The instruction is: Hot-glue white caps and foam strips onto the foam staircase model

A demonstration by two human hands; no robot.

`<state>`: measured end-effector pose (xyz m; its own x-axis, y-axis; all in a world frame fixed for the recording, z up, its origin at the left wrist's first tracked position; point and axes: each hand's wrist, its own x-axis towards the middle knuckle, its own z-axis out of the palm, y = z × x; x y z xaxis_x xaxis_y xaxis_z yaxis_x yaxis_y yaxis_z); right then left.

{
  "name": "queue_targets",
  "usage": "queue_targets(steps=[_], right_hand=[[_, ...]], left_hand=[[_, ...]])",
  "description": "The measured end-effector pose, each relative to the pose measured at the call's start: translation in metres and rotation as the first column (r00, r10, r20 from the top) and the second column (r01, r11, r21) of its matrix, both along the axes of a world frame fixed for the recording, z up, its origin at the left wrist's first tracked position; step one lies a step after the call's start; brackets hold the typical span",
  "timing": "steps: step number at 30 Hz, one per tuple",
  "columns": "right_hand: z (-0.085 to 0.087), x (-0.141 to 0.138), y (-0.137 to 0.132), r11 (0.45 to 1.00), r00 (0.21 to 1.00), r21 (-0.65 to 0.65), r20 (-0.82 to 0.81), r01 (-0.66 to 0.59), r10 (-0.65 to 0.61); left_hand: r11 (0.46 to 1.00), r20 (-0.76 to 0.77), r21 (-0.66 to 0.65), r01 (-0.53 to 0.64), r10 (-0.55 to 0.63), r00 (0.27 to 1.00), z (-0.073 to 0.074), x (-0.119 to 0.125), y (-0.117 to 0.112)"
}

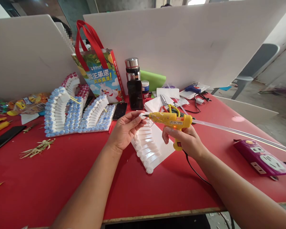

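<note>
Yellow plastic forms the body of the glue gun (pixel 166 119), held by the right hand (pixel 192 140) with its fingers wrapped about the grip. The left hand (pixel 126 130) pinches a small white piece (pixel 141 116) between thumb and fingers at the gun's tip; whether tip and piece touch, I cannot tell. A long clear rod (pixel 240 131) extends from the gun's rear. Beneath, on the red surface (pixel 85 181), lies a white sheet (pixel 166 148) bearing a row of white rolls (pixel 146 148). Blue-and-white structures (pixel 57 111) stand to the left, near a printed bag (pixel 101 76).
</note>
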<state>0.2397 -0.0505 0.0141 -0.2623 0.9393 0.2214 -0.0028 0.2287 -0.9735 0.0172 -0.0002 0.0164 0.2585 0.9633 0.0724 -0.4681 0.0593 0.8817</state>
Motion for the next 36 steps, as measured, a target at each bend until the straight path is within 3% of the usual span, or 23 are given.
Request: queue_targets(steps=[11,36], right_hand=[[-0.003,0.0022,0.0032,0.999,1.0,0.045,0.004,0.011,-0.012],[-0.0019,0.0006,0.0005,1.0,1.0,-0.007,0.013,0.02,-0.02]], left_hand=[[1.0,0.037,-0.01,0.027,-0.027,0.999,0.002,0.0005,-0.001],[0.996,0.08,-0.08,-0.034,0.041,0.996,0.0018,0.0012,0.002]])
